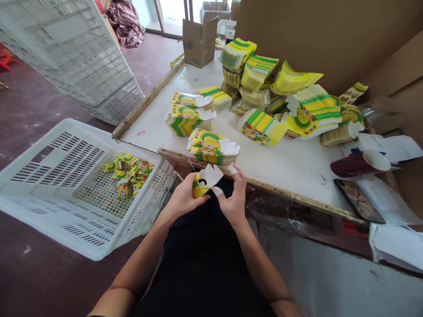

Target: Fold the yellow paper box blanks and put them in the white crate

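Observation:
My left hand grips a small yellow and green carton above my lap. White flaps stand up at the carton's open end, and a dark curved shape shows on its inside. Close by on the right is my right hand, thumb and forefinger spread, with white covers on their tips. Its thumb is at the carton's edge; whether it touches, I cannot tell. Just beyond both hands, a stack of flat cartons lies at the table's front edge. Another carton stack sits behind it.
To the left, a white plastic crate contains several folded cartons. Bundles of flat cartons are piled at the table's back. A maroon cup lies on its side near a phone at right. Taller crates stand back left.

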`<state>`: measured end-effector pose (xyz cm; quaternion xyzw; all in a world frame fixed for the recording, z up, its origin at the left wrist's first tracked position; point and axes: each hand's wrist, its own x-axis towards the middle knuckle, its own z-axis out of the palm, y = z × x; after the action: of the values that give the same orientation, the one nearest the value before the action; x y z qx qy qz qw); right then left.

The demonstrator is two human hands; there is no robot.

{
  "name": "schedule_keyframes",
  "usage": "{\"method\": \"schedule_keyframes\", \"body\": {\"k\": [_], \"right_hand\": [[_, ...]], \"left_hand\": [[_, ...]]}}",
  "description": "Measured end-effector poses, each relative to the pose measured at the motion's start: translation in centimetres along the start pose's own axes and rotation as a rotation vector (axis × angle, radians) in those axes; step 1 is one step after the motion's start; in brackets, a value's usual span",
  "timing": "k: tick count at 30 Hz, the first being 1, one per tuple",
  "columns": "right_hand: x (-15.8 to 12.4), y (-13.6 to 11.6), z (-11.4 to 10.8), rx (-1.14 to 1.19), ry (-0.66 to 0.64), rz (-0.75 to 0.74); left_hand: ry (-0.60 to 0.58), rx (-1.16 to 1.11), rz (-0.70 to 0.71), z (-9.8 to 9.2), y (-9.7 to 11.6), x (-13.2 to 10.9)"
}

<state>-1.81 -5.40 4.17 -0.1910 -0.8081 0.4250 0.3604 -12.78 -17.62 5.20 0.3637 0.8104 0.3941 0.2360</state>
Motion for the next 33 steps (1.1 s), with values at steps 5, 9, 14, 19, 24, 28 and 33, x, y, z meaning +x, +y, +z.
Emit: {"method": "schedule_keyframes", "body": {"k": [5, 9, 14, 19, 24, 28, 33], "right_hand": [[0.1, 0.3, 1.0, 0.665, -0.330, 0.521], [0.9, 0.0, 1.2, 0.953, -0.551, 0.744], [0.8, 0.6, 1.1, 0.878, -0.613, 0.739], [-0.8, 1.2, 1.0, 0.646, -0.525, 0.463], [-1.5, 1.4, 0.9, 0.336, -0.358, 0.202], [-1.2, 2.1, 0.3, 0.265, -0.242, 0.136], [-0.6, 2.3, -0.5, 0.184, -0.359, 0.059]], "left_hand": [[0.128, -0.026, 0.206, 1.2, -0.4, -0.4], [0.144, 0.026, 0.347, 1.6, -0.7, -0.5], [0.082, 0.012, 0.380, 1.7, -0.6, -0.5], [-0.051, 0.007, 0.248, 1.7, -0.8, -0.1], [0.102, 0.041, 0.270, 2.1, -1.4, 0.0], [0.210, 0.136, 0.215, 1.5, -1.4, -0.6], [0.227, 0.094, 0.240, 0.3, -1.0, -0.8]]}}
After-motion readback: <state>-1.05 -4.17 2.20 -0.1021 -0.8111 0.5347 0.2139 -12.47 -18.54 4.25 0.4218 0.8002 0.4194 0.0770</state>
